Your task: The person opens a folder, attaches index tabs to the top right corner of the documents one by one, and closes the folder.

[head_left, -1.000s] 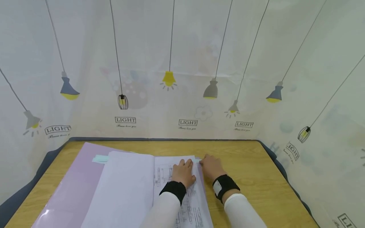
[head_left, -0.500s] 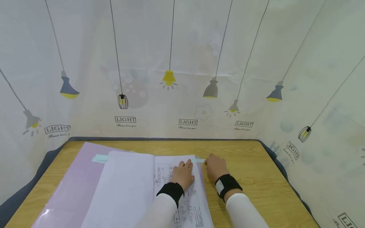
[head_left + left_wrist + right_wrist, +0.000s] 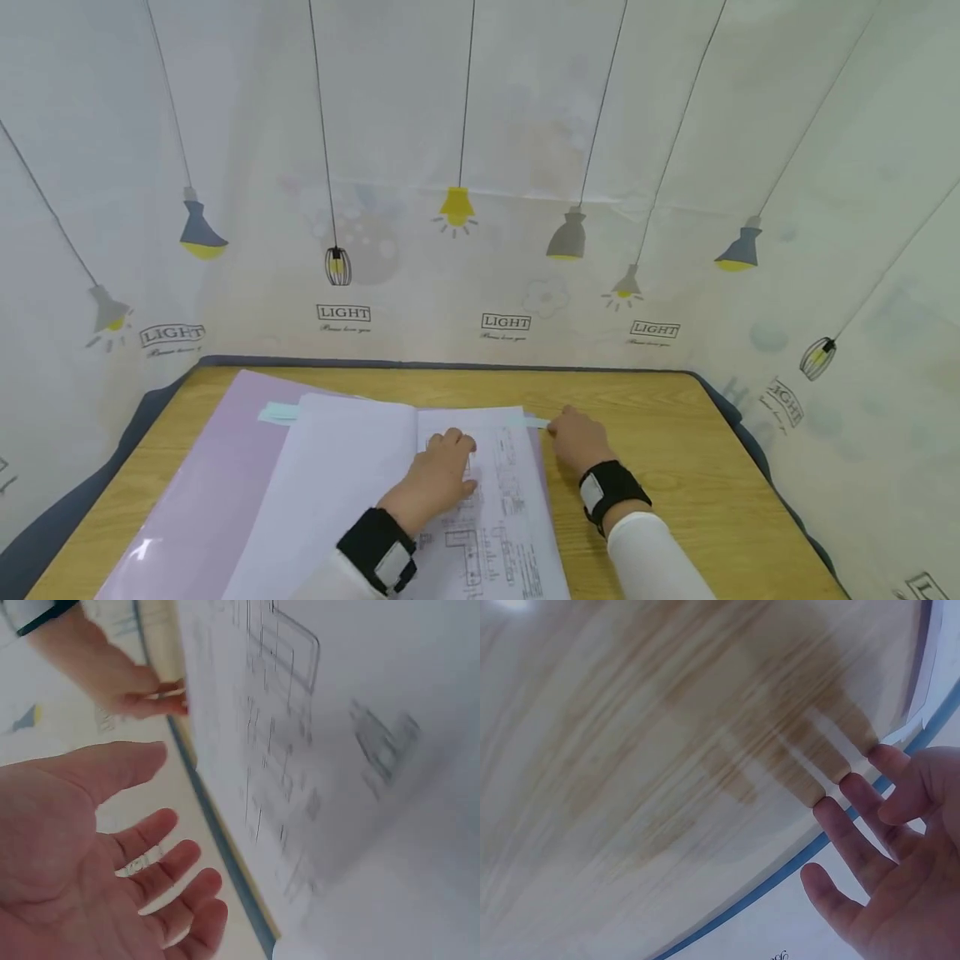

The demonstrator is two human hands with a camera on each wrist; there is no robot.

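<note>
My left hand (image 3: 435, 475) hovers over the printed right page of a stack of papers (image 3: 480, 508). Its fingers are spread and relaxed, and in the left wrist view its palm (image 3: 67, 870) holds nothing. My right hand (image 3: 581, 442) is at the far right edge of the papers, its fingertips beside the outer end of a pale blue strip (image 3: 537, 423) that sticks out from them. In the right wrist view the fingertips (image 3: 821, 806) rest on the table, and the thumb stands apart from the index fingertip.
The papers lie open on a large lilac folder (image 3: 202, 492), with a blank white page (image 3: 337, 483) on the left. Another pale blue strip (image 3: 277, 413) shows at that page's left edge. The wooden table (image 3: 675, 467) meets a lamp-patterned cloth backdrop (image 3: 420, 333).
My left hand has lifted off the right page and moved left and nearer me. The right hand moved rightward earlier, leaving more of the blue strip in sight. The view has shifted slightly.
</note>
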